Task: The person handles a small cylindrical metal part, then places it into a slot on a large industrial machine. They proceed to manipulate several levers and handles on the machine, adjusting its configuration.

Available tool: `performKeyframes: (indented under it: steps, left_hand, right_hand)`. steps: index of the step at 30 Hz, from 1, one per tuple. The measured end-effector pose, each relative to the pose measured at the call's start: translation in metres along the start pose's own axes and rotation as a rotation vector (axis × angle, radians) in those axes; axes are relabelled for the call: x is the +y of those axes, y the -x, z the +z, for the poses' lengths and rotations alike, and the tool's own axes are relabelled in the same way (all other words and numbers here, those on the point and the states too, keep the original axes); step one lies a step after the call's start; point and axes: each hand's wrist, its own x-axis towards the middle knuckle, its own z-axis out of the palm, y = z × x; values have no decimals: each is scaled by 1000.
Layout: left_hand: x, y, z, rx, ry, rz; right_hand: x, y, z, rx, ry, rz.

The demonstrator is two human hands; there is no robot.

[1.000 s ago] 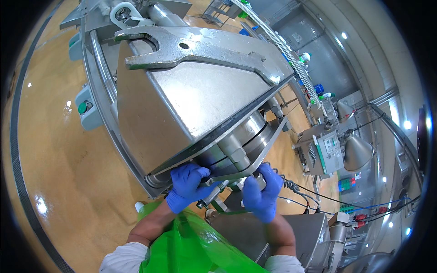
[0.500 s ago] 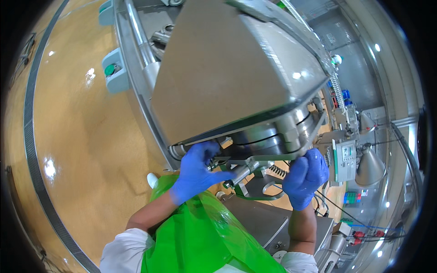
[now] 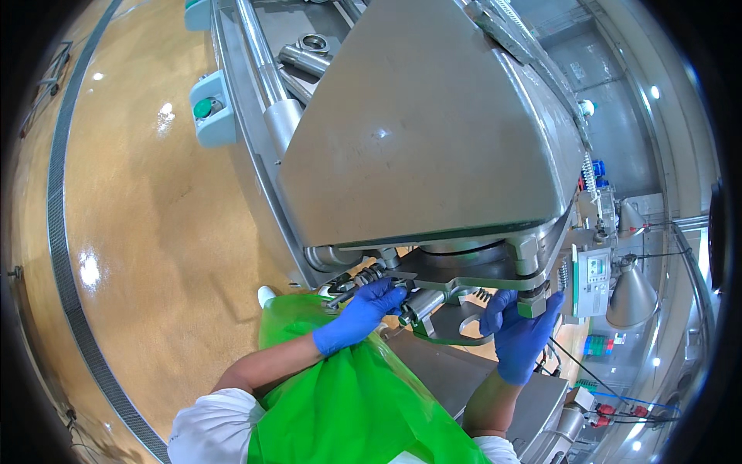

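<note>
Both my hands wear blue gloves and reach under a large stainless steel machine housing. My left hand grips a steel bolt-and-handle fitting at the housing's lower left corner. My right hand closes around a steel clamp block at the lower right of a flat bracket plate. A short steel cylinder sticks out between the two hands. I wear a green plastic apron over white sleeves.
A tan glossy floor with a curved drain grate lies to the left. Steel frame tubes and a pale blue button box run along the machine. A control box, funnels and cables sit at the right.
The view has tilted further down and closer under the housing. My left hand has shifted onto the bolt fitting, and my right hand has moved right onto the clamp block.
</note>
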Motion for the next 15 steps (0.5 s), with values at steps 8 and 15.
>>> performKeyframes:
  steps: [8,15]
  left_hand:
    - [-6,-7,7,284,-205,49]
    - [19,10,14,34,-934,279]
  right_hand:
    - [15,-53,-112,222,424,-89]
    - [115,-146,-148,-48,125,319]
